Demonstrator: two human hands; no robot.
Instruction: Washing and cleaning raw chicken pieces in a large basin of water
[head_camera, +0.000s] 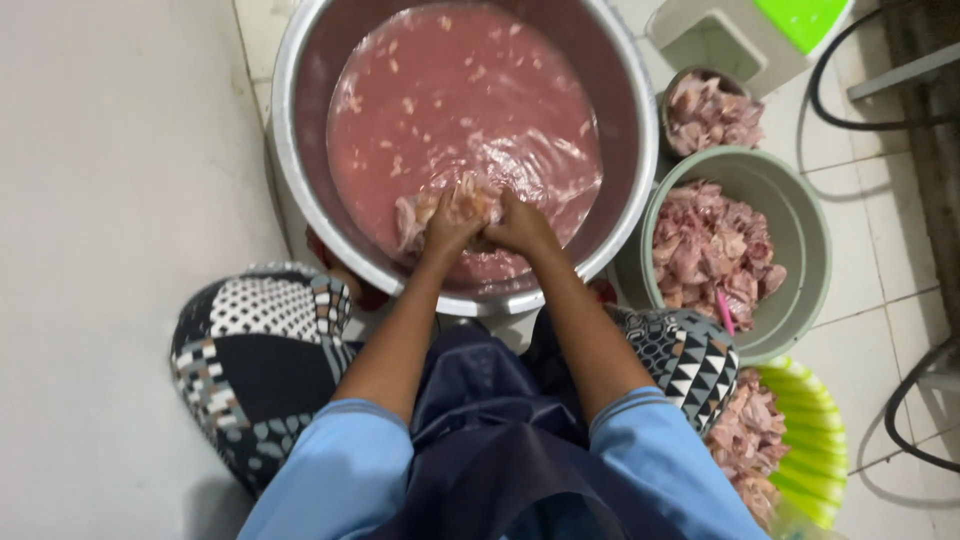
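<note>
In the head view, our left hand (447, 222) and right hand (517, 225) meet over the near side of the big metal pot (300, 190), which is full of pink cloudy water (450, 90). Both grips are closed together around one pale piece of chicken (440, 205), held at the water surface. To wash it well, we think it is better to keep the piece low and rub gently, so nothing splashes on the tiled floor (880, 260). To our right stand a grey-green bowl (800, 215) and a lime basket (815, 440), both with more meat.
</note>
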